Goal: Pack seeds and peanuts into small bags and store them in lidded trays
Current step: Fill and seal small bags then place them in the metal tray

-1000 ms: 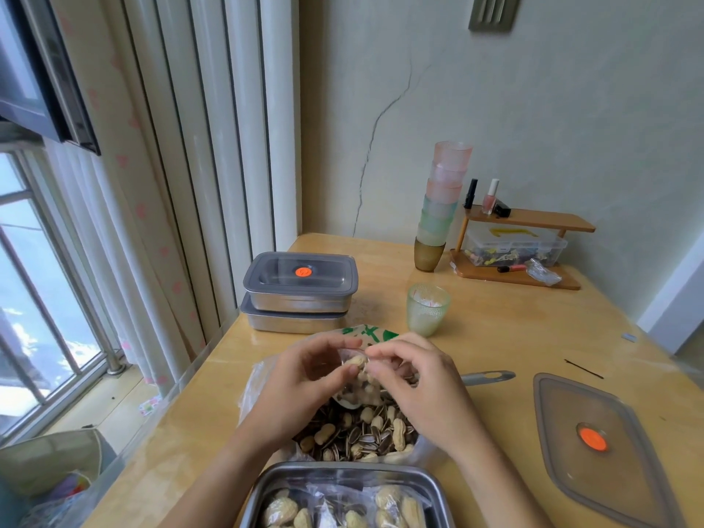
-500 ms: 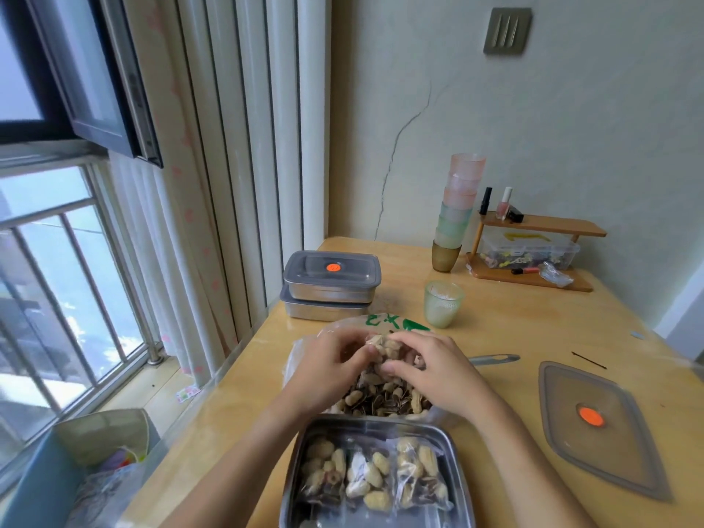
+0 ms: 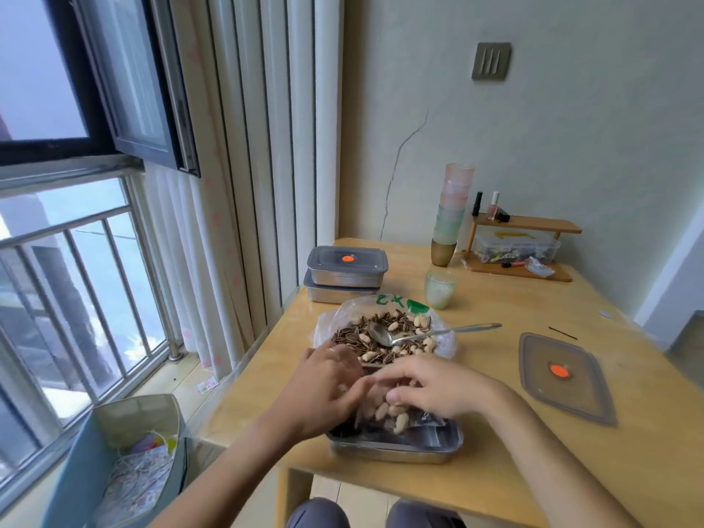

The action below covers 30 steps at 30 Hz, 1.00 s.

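An open steel tray stands at the table's front edge with filled small bags in it. Both hands are just above it. My left hand and my right hand meet over a small clear bag of peanuts and seeds and hold it by its top; the left hand is blurred. Behind them lies a big open plastic bag of sunflower seeds and peanuts, with a metal spoon resting in it. A loose grey lid with an orange spot lies to the right.
Two stacked lidded steel trays stand at the back left, a green cup beside them. A stack of cups and a wooden shelf line the wall. A bin sits on the floor at the left.
Both hands have come back from the big bag toward me and down over the steel tray, bringing the small bag. The spoon and the seed pile are now uncovered. The camera tilted up.
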{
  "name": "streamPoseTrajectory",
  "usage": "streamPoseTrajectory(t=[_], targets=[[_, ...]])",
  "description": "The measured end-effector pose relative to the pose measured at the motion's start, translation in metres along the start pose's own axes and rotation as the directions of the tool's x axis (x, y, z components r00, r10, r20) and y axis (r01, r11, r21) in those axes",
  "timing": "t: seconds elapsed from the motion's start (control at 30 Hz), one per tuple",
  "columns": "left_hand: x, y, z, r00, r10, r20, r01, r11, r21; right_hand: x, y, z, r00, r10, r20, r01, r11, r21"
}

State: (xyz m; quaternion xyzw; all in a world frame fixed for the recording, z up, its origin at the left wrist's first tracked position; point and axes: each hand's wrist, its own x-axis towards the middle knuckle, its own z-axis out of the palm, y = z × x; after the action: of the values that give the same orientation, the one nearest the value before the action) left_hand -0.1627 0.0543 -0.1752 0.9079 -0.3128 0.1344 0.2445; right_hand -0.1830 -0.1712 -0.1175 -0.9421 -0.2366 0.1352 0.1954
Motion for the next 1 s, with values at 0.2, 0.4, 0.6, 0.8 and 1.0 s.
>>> streamPoseTrajectory(t=[0.2,0.4,0.6,0.8,1.0], targets=[[-0.004,0.000,0.007,0.988,-0.085,-0.131,0.071,0.991,-0.110,0.005,-0.017,0.027,0.996,-0.040,-0.074,0.031,0.992,-0.123],[0.003,-0.011,0.028,0.977,-0.135,-0.165,0.102,0.976,-0.191,0.005,-0.020,0.041,0.970,-0.009,-0.243,0.000,0.999,-0.036],[0.004,-0.012,0.032,0.969,-0.224,-0.103,0.176,0.922,-0.345,0.011,-0.028,0.054,0.978,-0.028,-0.209,0.022,0.999,-0.030],[0.006,-0.013,0.032,0.972,-0.206,-0.113,0.165,0.942,-0.293,0.014,-0.033,0.042,0.992,-0.040,-0.117,0.032,0.997,-0.070],[0.032,-0.018,0.021,0.968,-0.221,-0.116,0.182,0.943,-0.277,0.018,-0.029,0.001,0.993,0.049,-0.104,-0.049,0.999,0.004]])
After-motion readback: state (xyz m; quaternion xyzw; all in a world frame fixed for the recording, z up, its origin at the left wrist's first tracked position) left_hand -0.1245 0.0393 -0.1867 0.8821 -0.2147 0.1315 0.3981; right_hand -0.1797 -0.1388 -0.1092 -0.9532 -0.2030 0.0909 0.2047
